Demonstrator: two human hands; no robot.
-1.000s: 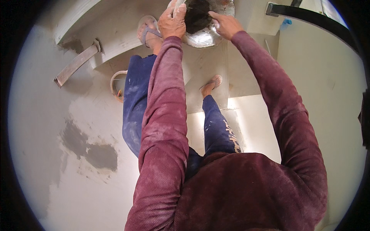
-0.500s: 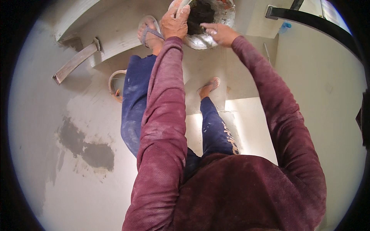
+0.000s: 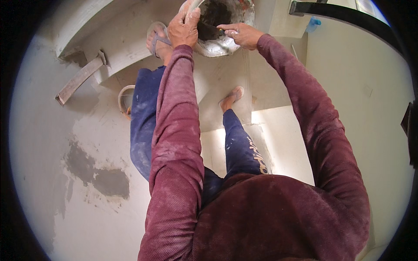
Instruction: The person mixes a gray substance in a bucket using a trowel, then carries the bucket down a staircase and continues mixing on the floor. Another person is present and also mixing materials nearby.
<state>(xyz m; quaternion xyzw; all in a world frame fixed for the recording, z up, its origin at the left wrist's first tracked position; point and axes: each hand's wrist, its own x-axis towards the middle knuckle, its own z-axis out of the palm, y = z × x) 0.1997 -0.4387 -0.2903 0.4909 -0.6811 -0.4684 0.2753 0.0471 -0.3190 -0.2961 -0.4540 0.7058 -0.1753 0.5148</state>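
At the top of the head view is a round bucket [image 3: 214, 48], whitish and splashed inside, holding dark grey wet mix [image 3: 213, 19]. My left hand [image 3: 183, 29] is closed on its left rim, with the thumb up over the edge. At its right side my right hand [image 3: 244, 35] is closed around a small tool handle [image 3: 221, 31], whose end shows beyond the fingers over the mix. The rest of that tool is hidden, so its kind cannot be told.
My sandalled feet [image 3: 231, 98] stand apart on stepped pale surfaces. Left of my leg is a hoop-shaped rim [image 3: 125, 102]. A stubby wooden bar [image 3: 80, 78] juts out farther left, above grey patches [image 3: 111, 182]. A dark curved rail [image 3: 348, 15] and a blue object [image 3: 312, 24] are at upper right.
The bucket and both hands have shifted left in the picture, along with the surroundings. More of the tool handle now shows at my right fingertips. My left hand keeps its grip on the rim.
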